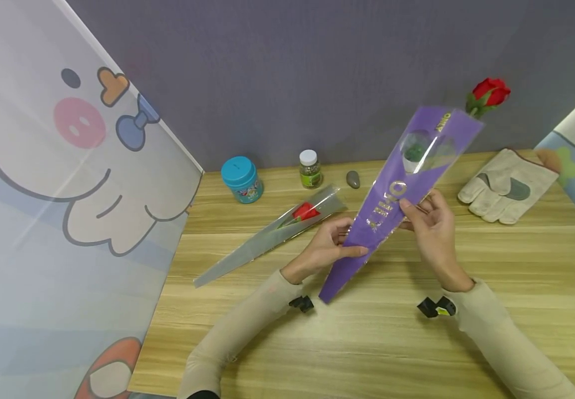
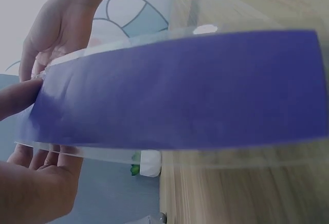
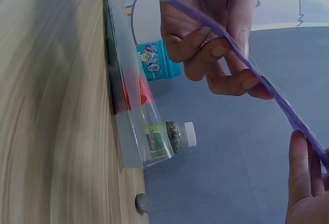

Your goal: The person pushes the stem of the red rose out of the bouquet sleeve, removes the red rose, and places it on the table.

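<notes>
"Head view?"
"Purple sleeve (image 1: 379, 213), one: held raised, right of the white-capped bottle (image 1: 310, 176). Left hand (image 1: 329, 244): pinching its lower part. Right hand (image 1: 432, 224): pinching its right edge. Clear-wrapped rose (image 1: 269, 239): bottle's near side. Blue jar (image 1: 242, 180): left of bottle. Pebble (image 1: 352, 179): right of bottle."
"Left wrist?"
"Sleeve, plain face showing; both hands grasping."
"Right wrist?"
"Sleeve edge-on, both hands grasping. Clear-wrapped rose: before the bottle."

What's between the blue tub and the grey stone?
The white-lidded jar stands between the blue tub and the grey stone, as the head view shows.
</notes>
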Demonstrator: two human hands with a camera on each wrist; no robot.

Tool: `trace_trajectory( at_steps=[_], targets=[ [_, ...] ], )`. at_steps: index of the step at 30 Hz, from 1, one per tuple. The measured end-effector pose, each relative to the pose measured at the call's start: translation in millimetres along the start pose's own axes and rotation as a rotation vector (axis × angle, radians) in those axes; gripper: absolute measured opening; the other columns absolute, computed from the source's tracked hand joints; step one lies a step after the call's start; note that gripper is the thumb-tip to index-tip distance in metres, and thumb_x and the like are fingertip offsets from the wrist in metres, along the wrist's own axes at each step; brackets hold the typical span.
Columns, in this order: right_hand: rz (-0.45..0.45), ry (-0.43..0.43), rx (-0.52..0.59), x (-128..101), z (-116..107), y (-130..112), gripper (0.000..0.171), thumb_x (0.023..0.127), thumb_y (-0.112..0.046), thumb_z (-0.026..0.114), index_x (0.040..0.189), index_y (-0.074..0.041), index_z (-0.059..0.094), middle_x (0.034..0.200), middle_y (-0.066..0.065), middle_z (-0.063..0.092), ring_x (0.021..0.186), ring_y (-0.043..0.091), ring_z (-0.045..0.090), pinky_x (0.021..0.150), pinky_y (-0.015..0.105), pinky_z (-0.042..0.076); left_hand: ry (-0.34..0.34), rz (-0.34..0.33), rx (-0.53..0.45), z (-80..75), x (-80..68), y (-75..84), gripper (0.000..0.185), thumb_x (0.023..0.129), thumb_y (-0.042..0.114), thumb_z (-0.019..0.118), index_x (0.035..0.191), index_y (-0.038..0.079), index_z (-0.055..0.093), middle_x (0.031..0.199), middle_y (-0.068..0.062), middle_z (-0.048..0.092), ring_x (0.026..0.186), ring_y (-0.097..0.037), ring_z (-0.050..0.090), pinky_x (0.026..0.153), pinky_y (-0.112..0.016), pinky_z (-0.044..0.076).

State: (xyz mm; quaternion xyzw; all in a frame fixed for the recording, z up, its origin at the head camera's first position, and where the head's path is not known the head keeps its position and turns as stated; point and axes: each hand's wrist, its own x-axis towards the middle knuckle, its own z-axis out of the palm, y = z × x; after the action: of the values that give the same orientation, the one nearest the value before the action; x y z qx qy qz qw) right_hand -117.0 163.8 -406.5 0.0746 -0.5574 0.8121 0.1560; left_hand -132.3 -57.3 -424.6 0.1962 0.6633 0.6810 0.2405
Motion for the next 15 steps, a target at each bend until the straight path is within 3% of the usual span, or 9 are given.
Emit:
trace_trajectory(
  at_steps=[8,15],
  targets=[
    [-0.011,-0.013,0.029,-1.0,-0.2,-1.2,0.037,0.1,0.009,0.058,0.135,-0.001,0.057,0.108,0.004,0.078,0.085,0.012,0.078,0.065,0.026,0.063,-0.023,0.066,0.006,-3.4,0.2,1.7,0.059,0.087,-0.009,0.074,0.141,-0.001,0.054,0.134,-0.03,0.063,0.099,-0.007,0.071,0.088,-0.027,0.06],
    [0.016,-0.015,0.012,-2.9,1.2,-0.4,0.037,0.098,0.011,0.06,0.131,-0.006,0.057,0.104,0.002,0.078,0.082,0.011,0.077,0.066,0.027,0.063,-0.019,0.087,0.019,-4.4,0.3,5.8,0.056,0.089,-0.005,0.074,0.141,0.001,0.053,0.136,-0.029,0.063,0.105,-0.008,0.071,0.093,-0.03,0.061]
  ],
)
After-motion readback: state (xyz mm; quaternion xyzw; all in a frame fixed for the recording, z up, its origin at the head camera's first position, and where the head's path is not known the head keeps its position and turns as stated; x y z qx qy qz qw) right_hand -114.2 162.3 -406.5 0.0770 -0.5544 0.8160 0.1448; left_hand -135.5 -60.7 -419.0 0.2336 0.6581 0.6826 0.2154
